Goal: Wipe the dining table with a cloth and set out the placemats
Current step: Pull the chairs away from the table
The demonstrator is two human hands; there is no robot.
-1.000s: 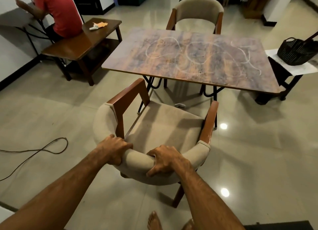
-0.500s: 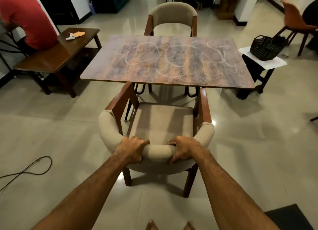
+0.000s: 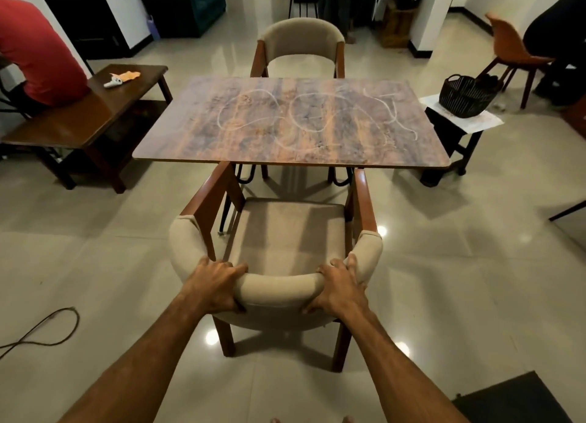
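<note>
The dining table point(image 3: 190, 143) has a brown marbled top scrawled with white looping marks. A beige padded chair point(image 3: 285, 232) with wooden arms stands at its near edge, facing the table. My left hand point(image 3: 215, 284) grips the left part of the curved backrest. My right hand point(image 3: 341, 288) grips the right part, thumb below the padding. An orange cloth point(image 3: 128, 75) lies with a small white object on the wooden side table point(image 3: 79, 124) at the left. No placemats show.
A second beige chair point(image 3: 301, 47) stands at the table's far side. A person in a red shirt sits on the side table. A black basket point(image 3: 466, 96) rests on a small stand at the right. A cable point(image 3: 47, 330) loops on the floor at left.
The chair has turned from angled to square with the table and moved closer to its near edge. Both hands kept their grip on the backrest, now spread a little wider.
</note>
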